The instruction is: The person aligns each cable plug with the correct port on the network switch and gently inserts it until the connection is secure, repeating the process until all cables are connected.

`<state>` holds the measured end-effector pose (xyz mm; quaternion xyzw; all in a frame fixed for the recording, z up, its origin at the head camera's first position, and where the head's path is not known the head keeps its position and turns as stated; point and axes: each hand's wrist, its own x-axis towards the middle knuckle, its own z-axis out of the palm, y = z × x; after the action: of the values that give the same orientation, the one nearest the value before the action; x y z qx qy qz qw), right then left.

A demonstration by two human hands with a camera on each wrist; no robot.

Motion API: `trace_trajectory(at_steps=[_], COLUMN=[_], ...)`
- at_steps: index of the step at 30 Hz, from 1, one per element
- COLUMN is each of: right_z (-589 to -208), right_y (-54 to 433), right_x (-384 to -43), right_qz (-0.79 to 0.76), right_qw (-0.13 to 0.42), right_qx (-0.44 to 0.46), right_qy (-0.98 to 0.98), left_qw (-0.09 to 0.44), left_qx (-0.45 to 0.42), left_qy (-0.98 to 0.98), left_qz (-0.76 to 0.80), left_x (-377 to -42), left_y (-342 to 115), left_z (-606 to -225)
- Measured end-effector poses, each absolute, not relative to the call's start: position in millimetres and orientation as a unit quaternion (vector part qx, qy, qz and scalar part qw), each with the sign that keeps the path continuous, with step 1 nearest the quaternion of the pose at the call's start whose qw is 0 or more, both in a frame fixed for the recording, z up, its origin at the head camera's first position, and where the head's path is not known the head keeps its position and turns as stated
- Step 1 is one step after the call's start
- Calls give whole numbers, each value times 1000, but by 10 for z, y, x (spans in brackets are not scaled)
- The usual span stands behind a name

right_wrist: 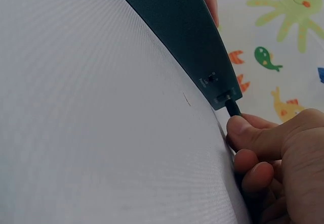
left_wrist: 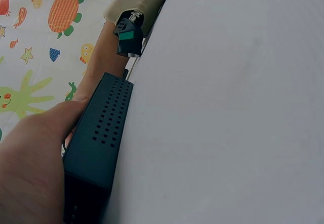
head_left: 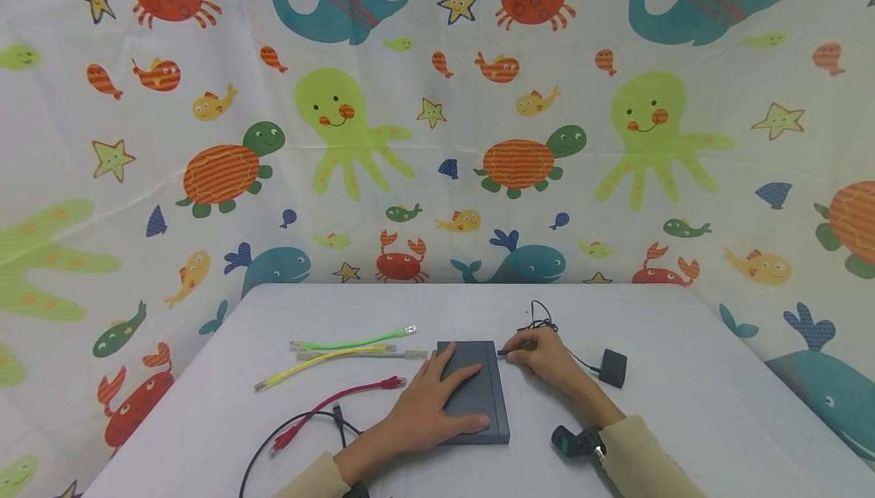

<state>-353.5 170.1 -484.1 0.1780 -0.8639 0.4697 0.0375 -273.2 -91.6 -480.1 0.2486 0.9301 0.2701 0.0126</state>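
Observation:
A flat dark grey network switch (head_left: 494, 395) lies on the white table, with rows of vent holes along one side in the left wrist view. My left hand (head_left: 427, 407) rests on its top, fingers spread and straight. At the far right corner, my right hand (head_left: 543, 354) pinches the black plug (right_wrist: 232, 106) of a power cable between thumb and fingers. In the right wrist view the plug's tip is right at a port in the switch's side, beside a small round hole (right_wrist: 211, 78). The cable runs to a black power adapter (head_left: 612, 368) on the right.
Left of the switch lie green (head_left: 352, 341), yellow (head_left: 321, 360), grey (head_left: 369, 354) and red (head_left: 335, 401) network cables. A black cable (head_left: 263, 441) curves near the front left. Coiled black cable (head_left: 543, 324) sits behind my right hand. A patterned curtain (head_left: 437, 179) hangs behind the table.

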Motion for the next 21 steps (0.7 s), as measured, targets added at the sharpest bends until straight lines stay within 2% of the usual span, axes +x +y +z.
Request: trace_trajectory(at_steps=[21], right_z=[-4832], right_y=[1706], right_x=[-3525], right_qz=[459], right_qw=[34], right_qx=[169], right_qy=[-871], left_qw=[13], left_qx=[246], left_qy=[933], left_qz=[263], left_x=[-2730], left_y=[-907], left_z=[-4789])
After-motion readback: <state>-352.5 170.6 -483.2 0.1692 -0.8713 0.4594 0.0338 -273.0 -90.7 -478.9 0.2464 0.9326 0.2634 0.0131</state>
